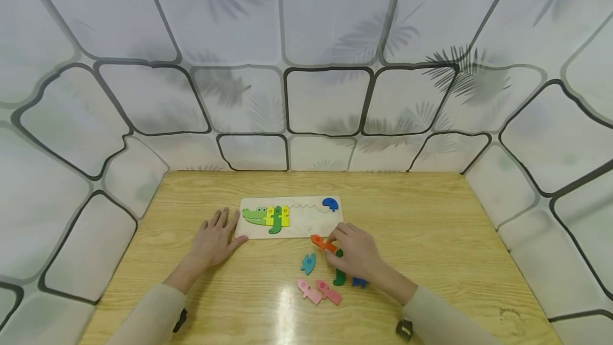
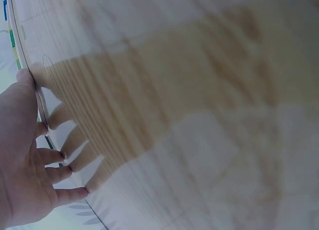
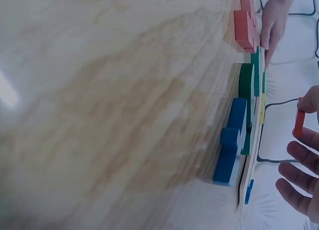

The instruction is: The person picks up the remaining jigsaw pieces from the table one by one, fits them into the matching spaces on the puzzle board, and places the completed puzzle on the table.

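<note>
A pale wooden puzzle board [image 1: 306, 228] lies on the table, bearing a green crocodile head [image 1: 253, 217], yellow and green body pieces and a blue piece [image 1: 330, 205] at its far right corner. My left hand [image 1: 214, 241] rests with spread fingers at the board's left edge. Between thumb and forefinger, my right hand [image 1: 355, 250] pinches an orange puzzle piece [image 1: 317, 240] near the board's front edge. The right wrist view shows this orange piece [image 3: 299, 123] raised above the table, the other fingers apart from it.
In front of the board lie a light-blue piece [image 1: 308, 264], two pink pieces [image 1: 309, 293], a dark green piece [image 1: 339, 277] and a blue piece [image 1: 359, 282], the last two partly under the right hand. Patterned walls [image 1: 318, 153] border the wooden table [image 1: 412, 201].
</note>
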`<state>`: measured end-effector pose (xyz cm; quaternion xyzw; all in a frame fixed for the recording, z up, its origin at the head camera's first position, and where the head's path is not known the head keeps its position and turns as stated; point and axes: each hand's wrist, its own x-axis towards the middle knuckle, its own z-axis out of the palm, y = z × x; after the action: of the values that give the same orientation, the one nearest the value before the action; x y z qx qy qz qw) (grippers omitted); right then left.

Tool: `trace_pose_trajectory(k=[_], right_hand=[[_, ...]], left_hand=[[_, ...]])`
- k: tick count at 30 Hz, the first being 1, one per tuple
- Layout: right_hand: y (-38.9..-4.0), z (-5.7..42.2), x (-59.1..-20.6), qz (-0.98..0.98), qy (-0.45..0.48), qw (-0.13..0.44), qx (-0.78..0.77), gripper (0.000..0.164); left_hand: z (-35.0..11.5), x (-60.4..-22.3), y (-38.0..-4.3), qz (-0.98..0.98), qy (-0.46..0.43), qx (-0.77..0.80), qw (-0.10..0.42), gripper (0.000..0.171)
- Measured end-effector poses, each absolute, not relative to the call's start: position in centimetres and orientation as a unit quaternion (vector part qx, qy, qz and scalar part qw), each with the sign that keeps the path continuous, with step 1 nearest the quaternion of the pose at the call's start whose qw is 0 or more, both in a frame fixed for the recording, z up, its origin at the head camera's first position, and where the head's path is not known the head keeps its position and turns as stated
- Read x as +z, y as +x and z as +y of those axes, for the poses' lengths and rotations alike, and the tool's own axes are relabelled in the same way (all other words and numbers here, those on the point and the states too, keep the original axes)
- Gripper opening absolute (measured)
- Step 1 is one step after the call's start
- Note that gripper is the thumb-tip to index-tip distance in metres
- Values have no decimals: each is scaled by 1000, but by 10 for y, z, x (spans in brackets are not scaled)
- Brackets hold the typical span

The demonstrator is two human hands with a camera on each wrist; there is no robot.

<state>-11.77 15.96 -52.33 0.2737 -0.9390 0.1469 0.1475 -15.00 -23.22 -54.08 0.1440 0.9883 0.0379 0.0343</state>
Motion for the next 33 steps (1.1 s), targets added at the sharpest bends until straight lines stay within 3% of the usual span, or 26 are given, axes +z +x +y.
trace_pose_trajectory(k=[33], right_hand=[[-148, 116, -522, -966, 215, 92, 113, 22]], left_hand=[[-234, -544, -150, 988, 149, 29, 19, 80]])
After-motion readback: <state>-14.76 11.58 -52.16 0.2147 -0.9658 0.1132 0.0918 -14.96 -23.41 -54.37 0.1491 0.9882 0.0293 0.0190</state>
